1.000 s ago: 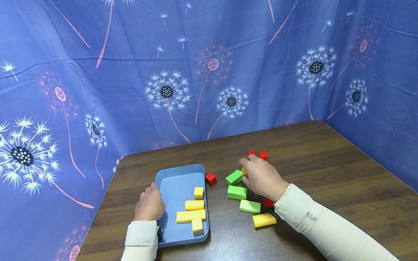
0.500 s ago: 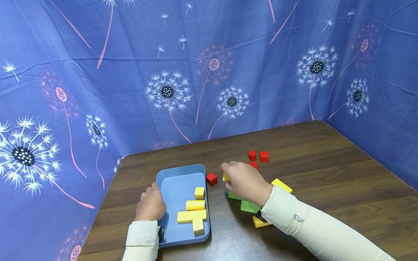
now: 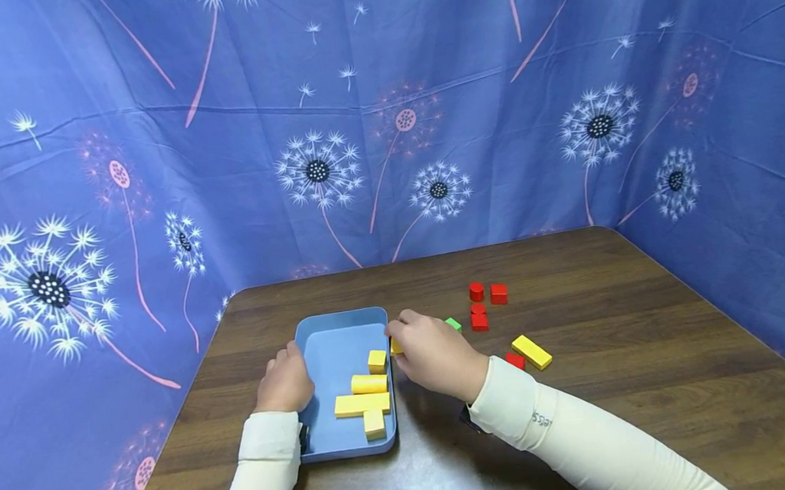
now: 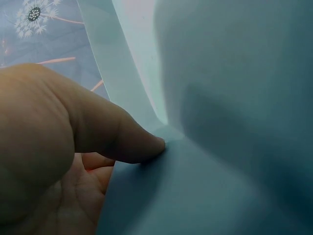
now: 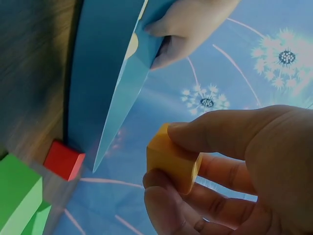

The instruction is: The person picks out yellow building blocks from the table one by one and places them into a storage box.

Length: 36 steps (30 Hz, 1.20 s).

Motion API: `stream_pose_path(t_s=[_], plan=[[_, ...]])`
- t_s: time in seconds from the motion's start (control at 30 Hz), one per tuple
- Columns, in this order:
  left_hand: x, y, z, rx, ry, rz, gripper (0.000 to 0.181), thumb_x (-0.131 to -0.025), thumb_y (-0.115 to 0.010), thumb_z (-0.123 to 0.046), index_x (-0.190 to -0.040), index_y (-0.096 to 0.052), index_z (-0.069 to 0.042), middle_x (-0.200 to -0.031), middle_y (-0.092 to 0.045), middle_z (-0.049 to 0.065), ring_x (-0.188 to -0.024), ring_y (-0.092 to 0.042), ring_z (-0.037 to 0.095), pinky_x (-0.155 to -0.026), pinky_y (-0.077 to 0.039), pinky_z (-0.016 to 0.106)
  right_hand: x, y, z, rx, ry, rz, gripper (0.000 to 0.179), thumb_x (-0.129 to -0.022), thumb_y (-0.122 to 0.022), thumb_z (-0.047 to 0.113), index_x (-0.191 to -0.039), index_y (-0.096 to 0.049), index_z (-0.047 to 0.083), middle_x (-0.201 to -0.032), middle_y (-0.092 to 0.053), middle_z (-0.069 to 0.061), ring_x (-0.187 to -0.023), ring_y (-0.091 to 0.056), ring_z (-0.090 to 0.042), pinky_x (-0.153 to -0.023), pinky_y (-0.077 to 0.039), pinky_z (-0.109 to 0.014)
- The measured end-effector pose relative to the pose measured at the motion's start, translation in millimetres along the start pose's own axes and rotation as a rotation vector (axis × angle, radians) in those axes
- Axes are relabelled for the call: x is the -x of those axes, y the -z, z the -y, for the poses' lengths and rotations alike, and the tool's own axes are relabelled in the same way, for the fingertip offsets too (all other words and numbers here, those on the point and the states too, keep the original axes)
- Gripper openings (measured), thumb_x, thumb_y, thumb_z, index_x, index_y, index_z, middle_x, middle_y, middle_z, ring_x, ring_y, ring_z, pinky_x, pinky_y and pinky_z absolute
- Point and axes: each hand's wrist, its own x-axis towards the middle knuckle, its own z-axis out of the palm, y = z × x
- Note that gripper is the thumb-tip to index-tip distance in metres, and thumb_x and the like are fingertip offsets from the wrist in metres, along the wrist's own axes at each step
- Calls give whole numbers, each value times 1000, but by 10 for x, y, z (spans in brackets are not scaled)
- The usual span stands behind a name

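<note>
A blue tray [image 3: 324, 343] lies on the table, with several yellow blocks along its right side. My left hand [image 3: 284, 380] grips the tray's left wall; in the left wrist view the thumb [image 4: 122, 132] presses its inner face while other fingers show outside. Between thumb and fingertips my right hand [image 3: 439, 353] pinches a small yellow block [image 5: 171, 159], right at the tray's right rim in the head view. Inside the tray are a yellow cube [image 3: 377, 361], a cylinder [image 3: 369, 384], a long bar [image 3: 362, 405] and another cube [image 3: 374, 425].
Red blocks [image 3: 499, 293] sit at the back right, and a yellow bar [image 3: 532, 352] lies farther right. Green blocks [image 5: 19, 191] are mostly hidden by my right hand in the head view. A red cube [image 5: 63, 160] stands beside the tray's wall. A blue dandelion-print cloth [image 3: 369, 124] hangs behind.
My right hand has carried the yellow block leftward from among the red and green blocks to the tray's right rim. The left hand has stayed on the tray.
</note>
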Motion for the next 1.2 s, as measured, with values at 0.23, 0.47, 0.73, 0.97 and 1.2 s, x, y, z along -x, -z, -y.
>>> stream_pose_path(t_s=[0.23,0.47,0.73,0.97,1.2], plan=[[10,9,-10,5,8,6,67,-96,-61,-1,-153,-29,14,-145,-48,37,-128,-51,52,-104,-46,68,-25,-11,119,-3,14,32,32,-83,-79,14,-115,-75,12,-100,-68,-3,-72,-67,-14,-57,-54,-24],[20,3,-4,3,4,3,67,-95,-61,-2,-153,-29,15,-145,-48,37,-127,-52,51,-104,-47,67,-32,-38,212,-30,36,78,30,-84,-80,15,-113,-75,13,-94,-67,0,-71,-62,-12,-56,-51,-23],[26,14,-13,4,12,10,66,-96,-61,-2,-153,-29,14,-145,-48,37,-127,-52,50,-105,-46,67,-49,-91,351,-21,66,124,33,-85,-82,21,-115,-74,13,-97,-73,2,-81,-68,-10,-62,-57,-25],[-1,3,-7,-12,-11,-11,63,-96,-58,-2,-151,-32,15,-140,-52,36,-121,-55,49,-101,-49,65,-37,-150,470,-33,100,153,24,-86,-81,22,-107,-72,15,-85,-67,6,-69,-58,-5,-52,-46,-20],[-3,3,-8,-12,-5,2,66,-96,-60,-3,-152,-31,15,-142,-52,35,-122,-54,48,-101,-49,65,-26,-192,544,1,137,149,21,-85,-80,23,-104,-72,17,-80,-66,8,-68,-56,-5,-50,-44,-21]])
